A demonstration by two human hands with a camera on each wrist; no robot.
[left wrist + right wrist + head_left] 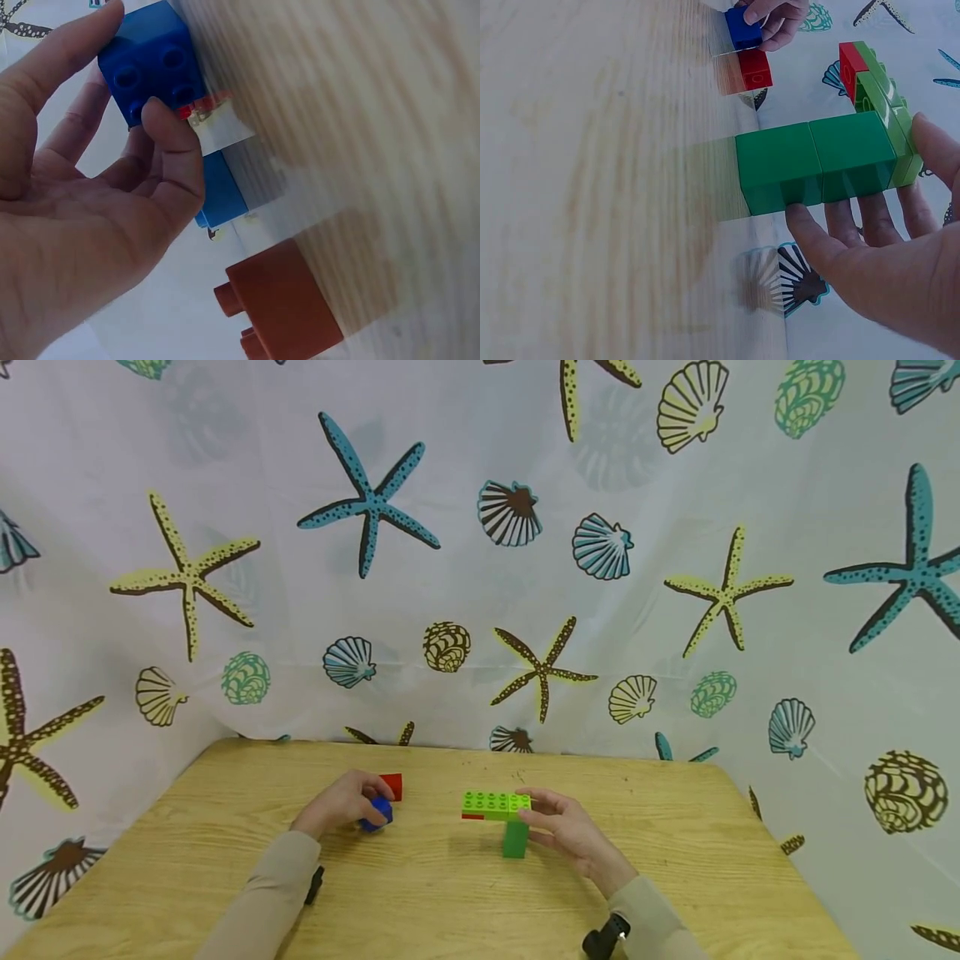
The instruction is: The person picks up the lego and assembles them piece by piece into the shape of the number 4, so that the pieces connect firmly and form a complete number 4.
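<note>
My left hand (347,802) pinches a blue toy brick (150,64), low over the table. In the left wrist view, its studs face the palm. A red brick (392,786) sits just behind that hand. My right hand (573,835) holds a green brick structure (817,161) between thumb and fingers. Two dark green bricks form its upright post, topped by a sideways light green arm (487,802). A red brick (851,67) is fixed under the arm's far end. The post stands upright with its foot at the table.
The wooden table (420,902) ends at a white curtain (450,593) printed with starfish and shells. In the left wrist view, a lighter blue brick (223,191) shows past the fingers, and an orange-red brick (285,304) stands below it in the picture.
</note>
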